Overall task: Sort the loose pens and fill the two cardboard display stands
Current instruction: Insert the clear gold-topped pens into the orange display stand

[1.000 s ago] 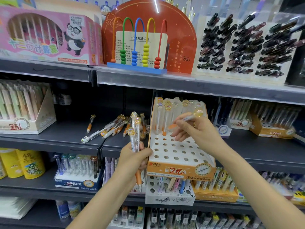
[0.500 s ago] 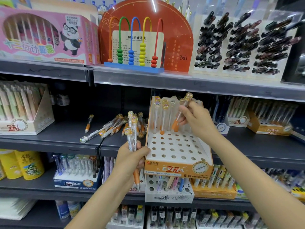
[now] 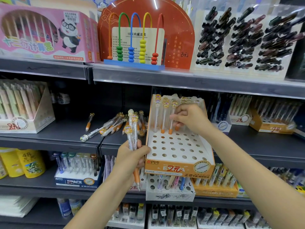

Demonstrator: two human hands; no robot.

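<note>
Pens (image 3: 132,129) sit bunched in your left hand (image 3: 130,160), fingers curled round them. Your right hand (image 3: 189,119) pinches one pen (image 3: 171,119) at the stand (image 3: 179,168), mid frame — push it straight down, then let go.

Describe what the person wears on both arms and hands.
Nothing is worn on either. The left hand and right hand are bare, with no gloves, and no rings show on the fingers. Both forearms are bare to the frame edge, with no sleeves, watch or bracelet in view.
</note>
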